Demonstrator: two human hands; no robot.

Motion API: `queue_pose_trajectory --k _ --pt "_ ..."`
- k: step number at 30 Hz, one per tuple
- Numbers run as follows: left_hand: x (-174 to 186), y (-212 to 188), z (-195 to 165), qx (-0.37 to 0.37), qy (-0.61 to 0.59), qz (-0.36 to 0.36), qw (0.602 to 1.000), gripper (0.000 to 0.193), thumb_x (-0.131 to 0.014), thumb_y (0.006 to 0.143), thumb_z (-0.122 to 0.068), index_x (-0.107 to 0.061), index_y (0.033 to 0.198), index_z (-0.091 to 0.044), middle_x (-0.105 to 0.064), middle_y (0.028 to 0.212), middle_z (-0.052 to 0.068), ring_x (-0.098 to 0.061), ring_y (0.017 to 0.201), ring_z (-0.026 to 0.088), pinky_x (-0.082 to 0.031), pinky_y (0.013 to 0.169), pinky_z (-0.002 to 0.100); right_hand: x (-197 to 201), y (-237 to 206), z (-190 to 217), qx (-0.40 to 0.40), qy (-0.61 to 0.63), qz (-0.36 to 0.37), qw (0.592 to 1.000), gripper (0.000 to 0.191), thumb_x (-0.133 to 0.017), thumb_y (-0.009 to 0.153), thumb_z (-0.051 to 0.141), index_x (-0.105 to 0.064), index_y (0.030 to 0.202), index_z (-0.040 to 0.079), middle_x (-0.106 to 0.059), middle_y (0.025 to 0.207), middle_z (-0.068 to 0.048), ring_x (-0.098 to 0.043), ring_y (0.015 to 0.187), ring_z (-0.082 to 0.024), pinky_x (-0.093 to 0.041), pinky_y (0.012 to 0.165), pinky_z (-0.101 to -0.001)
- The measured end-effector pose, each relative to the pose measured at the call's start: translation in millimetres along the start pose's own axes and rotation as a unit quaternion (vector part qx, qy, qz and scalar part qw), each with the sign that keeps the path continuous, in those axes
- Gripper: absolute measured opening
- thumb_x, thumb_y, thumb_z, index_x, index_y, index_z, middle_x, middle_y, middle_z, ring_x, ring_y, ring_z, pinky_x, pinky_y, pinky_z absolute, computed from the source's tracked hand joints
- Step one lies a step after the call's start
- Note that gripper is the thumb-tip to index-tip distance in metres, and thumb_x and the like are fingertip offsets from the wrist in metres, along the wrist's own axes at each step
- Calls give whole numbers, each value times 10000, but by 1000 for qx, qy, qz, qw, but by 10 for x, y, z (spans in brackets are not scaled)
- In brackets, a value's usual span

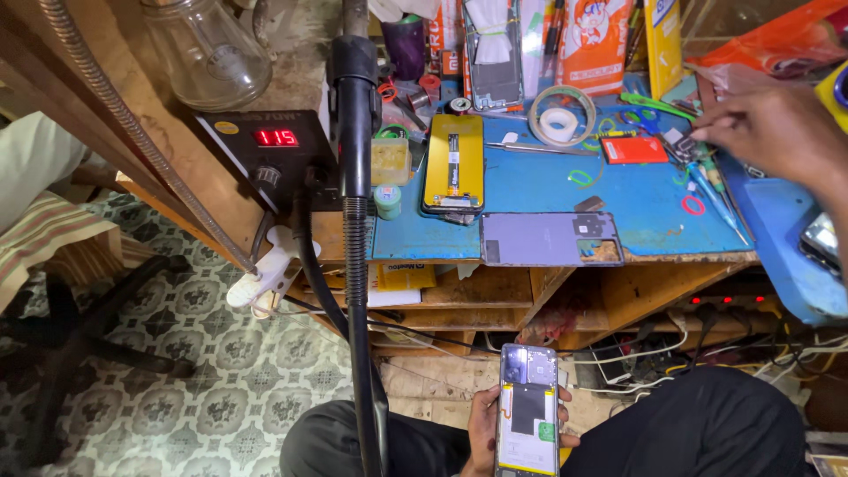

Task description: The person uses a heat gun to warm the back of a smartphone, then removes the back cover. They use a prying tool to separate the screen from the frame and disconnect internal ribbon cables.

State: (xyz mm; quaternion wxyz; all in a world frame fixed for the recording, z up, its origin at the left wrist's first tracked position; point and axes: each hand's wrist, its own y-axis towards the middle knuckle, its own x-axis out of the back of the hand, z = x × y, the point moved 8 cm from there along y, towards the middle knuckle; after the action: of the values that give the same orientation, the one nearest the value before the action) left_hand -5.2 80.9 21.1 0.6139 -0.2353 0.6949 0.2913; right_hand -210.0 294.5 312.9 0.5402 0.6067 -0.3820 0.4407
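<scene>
Opened phone (527,411), back cover off and innards showing, at six o'clock low over the lap, clamped in left hand (484,430), fingers (565,395) wrapped round both edges. Right hand (777,132) out at two o'clock over blue surface (539,190), fingers (707,134) bunched together at small tools (707,172); whether pinching one, cannot tell. Nearby on same surface: grey back cover (549,239), yellow-backed phone (453,164), tape roll (562,115). Hot-air station (265,155) at ten o'clock.
</scene>
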Motion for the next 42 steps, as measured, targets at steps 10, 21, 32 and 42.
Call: queue_pose_trajectory --k 10,21,32,42 --pt "-22 -23 -28 -6 18 18 1000 840 -241 1033 -551 -450 1508 109 -549 1321 261 -649 1136 337 -564 1028 573 -275 94 4 6 -24 80 996 163 -791 867 169 -818 1021 122 -798 873 -89 -769 789 -251 -598 808 -414" --pt "-61 -6 -45 -11 2 12 1000 817 -227 1010 -528 -428 1506 90 -540 1356 270 -650 1141 336 -576 1009 587 -208 54 -43 -6 -6 46 999 116 -763 960 200 -829 1037 142 -788 857 -96 -757 743 -229 -599 753 -372" --pt "-36 1 -21 -1 -5 -9 1000 821 -220 1005 -523 -433 1492 102 -545 1363 269 -654 1134 337 -579 1008 583 -171 20 -95 34 -63 44 996 123 -722 974 164 -796 1071 151 -810 876 -29 -772 760 -189 -605 761 -346" --pt "-24 7 -16 -5 -4 -1 1000 813 -244 1012 -520 -439 1498 102 -544 1371 275 -648 1143 332 -573 1017 593 -198 78 75 66 -53 22 996 184 -838 864 289 -825 988 153 -759 810 -124 -727 684 -270 -586 719 -403"
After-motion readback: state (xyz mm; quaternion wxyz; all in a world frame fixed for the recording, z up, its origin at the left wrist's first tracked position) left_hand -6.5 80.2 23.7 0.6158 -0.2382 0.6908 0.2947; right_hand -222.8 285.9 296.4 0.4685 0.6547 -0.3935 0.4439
